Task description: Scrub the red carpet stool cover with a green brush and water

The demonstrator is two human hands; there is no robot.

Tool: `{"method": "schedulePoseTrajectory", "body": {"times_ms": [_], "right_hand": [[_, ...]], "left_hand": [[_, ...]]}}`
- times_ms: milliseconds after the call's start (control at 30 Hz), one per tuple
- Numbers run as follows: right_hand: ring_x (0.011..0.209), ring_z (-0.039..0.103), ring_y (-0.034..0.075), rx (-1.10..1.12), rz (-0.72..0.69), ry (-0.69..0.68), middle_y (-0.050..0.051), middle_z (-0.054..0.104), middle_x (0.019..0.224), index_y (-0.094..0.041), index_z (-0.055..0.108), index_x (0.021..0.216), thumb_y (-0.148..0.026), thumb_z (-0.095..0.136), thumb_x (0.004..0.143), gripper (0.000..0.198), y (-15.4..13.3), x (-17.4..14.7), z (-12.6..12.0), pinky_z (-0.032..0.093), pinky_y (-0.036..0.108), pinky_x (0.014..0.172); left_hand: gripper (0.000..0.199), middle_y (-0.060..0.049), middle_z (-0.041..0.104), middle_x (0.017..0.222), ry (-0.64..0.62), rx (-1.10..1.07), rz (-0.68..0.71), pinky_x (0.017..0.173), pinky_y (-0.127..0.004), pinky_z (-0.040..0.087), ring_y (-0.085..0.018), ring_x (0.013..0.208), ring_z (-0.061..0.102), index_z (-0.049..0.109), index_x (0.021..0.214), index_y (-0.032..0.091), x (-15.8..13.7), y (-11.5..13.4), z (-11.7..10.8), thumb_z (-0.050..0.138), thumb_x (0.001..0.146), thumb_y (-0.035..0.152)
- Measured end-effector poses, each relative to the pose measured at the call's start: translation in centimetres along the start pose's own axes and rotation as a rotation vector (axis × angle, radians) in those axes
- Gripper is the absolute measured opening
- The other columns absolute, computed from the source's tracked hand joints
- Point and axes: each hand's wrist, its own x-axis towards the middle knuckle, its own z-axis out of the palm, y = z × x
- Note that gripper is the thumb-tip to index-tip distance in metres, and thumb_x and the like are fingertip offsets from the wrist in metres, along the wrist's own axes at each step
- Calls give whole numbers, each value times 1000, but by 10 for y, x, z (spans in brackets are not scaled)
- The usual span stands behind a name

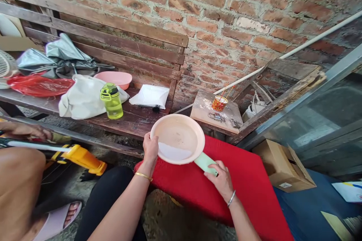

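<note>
A round, shallow pale pink pan [178, 135] with a light green handle [207, 163] is in front of me, over the red cloth. Inside it lies what looks like water, with small dark specks in the middle and a bright reflection near the front. My left hand [150, 147] grips the rim on the left side, thumb on top. My right hand [221, 179] is closed on the end of the green handle, its thumb below and fingers above. The underside of the pan is hidden.
A red-covered table [240, 188] lies beneath. On the wooden bench [132, 120] stand a green bottle [112, 101], a pink basin [120, 80] and bags. A small stand [202, 109] bears a red cup [219, 103] and padlocks. Another person's hand [26, 131] is at left; a cardboard box [279, 165] is right.
</note>
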Motion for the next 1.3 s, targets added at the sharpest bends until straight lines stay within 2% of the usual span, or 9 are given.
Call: {"method": "schedulePoseTrajectory", "body": {"times_ms": [167,267,567,667,767,933,1033,1133,1300], "right_hand": [[83,60,28,-142,397,286,8,64,90,-23,73,85,-77,54,64,61,65,21,-50,45,48,81],[79,57,31,-198,547,390,12,62,81,-19,71,88,-80,49,68,68,84,22,-67,45,52,74],[87,59,20,-63,242,174,3,61,99,-27,73,92,-69,59,71,49,25,60,20,45,34,82],[92,58,20,-104,257,141,1,61,100,-30,73,90,-64,64,68,42,39,73,11,42,37,88],[97,57,25,-183,411,180,5,61,103,-28,73,95,-63,63,67,45,81,73,-33,41,42,90],[100,57,38,-308,836,281,20,62,105,-19,70,113,-66,54,70,65,153,30,-130,43,52,83],[102,59,44,-324,1051,332,29,59,113,-15,66,122,-70,50,70,77,179,-17,-166,45,53,76],[103,60,42,-269,1084,390,25,63,109,-19,68,118,-73,50,67,76,191,-64,-172,47,50,78],[98,62,37,-156,920,469,17,69,102,-22,68,101,-79,41,68,71,188,-108,-146,49,47,84]], "left_hand": [[28,1,62,82,2,-25,-3,80,-33,51,-17,79,60,62,94,19,1,-4,1,59,66,17],[29,1,62,81,-2,-42,6,78,-32,51,-17,77,60,62,94,19,1,-5,1,58,66,17],[31,1,61,79,-25,-33,-5,72,-31,52,-15,70,58,61,96,18,-1,-2,-4,58,65,20],[32,2,61,77,-33,-36,-16,70,-30,51,-15,68,58,61,97,18,-2,0,-6,59,65,21],[34,2,62,77,-20,-17,-31,68,-30,51,-15,67,58,62,98,18,-1,1,-7,61,64,22],[33,1,62,77,-21,-12,-30,66,-30,50,-14,64,57,62,96,18,-1,2,-8,61,63,24],[32,2,60,75,-17,-27,-37,66,-30,50,-14,63,55,61,95,18,-4,6,-6,60,63,23],[31,3,59,74,-1,-41,-60,66,-30,49,-13,63,54,59,93,18,-6,9,-4,59,62,21],[29,3,57,74,-5,-52,-67,70,-32,51,-14,65,54,59,92,18,-2,6,-1,59,63,20]]}}
